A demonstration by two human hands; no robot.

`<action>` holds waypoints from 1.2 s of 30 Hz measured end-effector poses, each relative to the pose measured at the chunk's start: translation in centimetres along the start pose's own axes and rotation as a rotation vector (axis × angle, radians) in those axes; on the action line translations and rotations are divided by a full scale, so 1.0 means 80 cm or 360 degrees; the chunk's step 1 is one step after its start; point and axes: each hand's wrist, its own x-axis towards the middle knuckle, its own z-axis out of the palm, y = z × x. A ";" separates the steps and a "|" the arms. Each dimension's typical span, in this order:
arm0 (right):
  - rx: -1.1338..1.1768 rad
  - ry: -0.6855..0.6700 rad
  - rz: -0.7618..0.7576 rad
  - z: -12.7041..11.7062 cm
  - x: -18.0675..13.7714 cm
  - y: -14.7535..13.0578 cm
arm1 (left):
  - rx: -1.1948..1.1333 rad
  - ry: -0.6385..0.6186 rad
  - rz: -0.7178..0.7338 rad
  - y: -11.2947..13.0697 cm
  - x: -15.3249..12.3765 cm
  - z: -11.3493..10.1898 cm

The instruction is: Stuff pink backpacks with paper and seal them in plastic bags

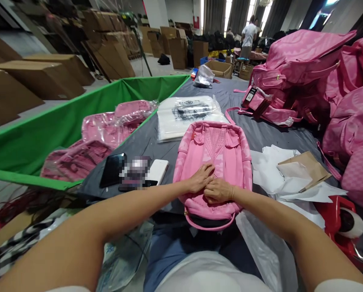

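A pink backpack (213, 140) lies on the grey-covered table in front of me, its padded back panel and straps facing up and its top handle loop toward my body. My left hand (202, 177) rests on the middle of the panel with its fingers stretched out over the fabric. Beside it, touching it, my right hand (218, 190) is closed with the fingers curled against the panel. Whatever is inside those fingers is hidden.
Behind the backpack lie printed clear plastic bags (190, 113). Phones (113, 169) are at left, near a green bin (47, 125) of wrapped pink bags. White papers (272, 170), a red tape dispenser (336, 219) and piled pink backpacks (299, 61) occupy the right. People stand far back.
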 end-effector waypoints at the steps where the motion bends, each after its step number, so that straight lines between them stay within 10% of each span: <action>1: 0.0017 0.0075 0.0033 -0.010 -0.005 -0.002 | -0.0019 -0.0063 0.0009 0.002 -0.006 -0.001; 4: 0.0089 0.0125 0.0403 -0.049 -0.023 -0.005 | -0.0046 -0.0202 0.0059 0.014 -0.023 0.003; 9: -0.0061 -0.0399 0.1439 -0.084 -0.029 0.015 | 0.0020 -0.0234 0.0644 0.032 -0.035 0.018; 15: -0.0125 -0.0570 0.1756 -0.072 -0.006 0.053 | 0.0082 -0.0215 0.1052 0.018 -0.005 0.035; 21: -0.0312 -0.0383 0.1657 -0.100 0.016 0.082 | 0.0051 -0.0061 0.0873 0.038 -0.037 0.041; 26: -0.0394 -0.0168 0.1711 -0.022 -0.003 0.048 | -0.0300 -0.0039 0.0642 0.077 -0.071 0.016; 31: -0.0365 0.0051 0.1556 0.035 -0.025 0.030 | -0.0063 0.0375 -0.0166 0.050 0.020 -0.043; 36: -0.0302 0.0398 0.1552 0.008 -0.041 0.044 | 0.0111 0.0244 -0.0534 -0.007 0.077 -0.040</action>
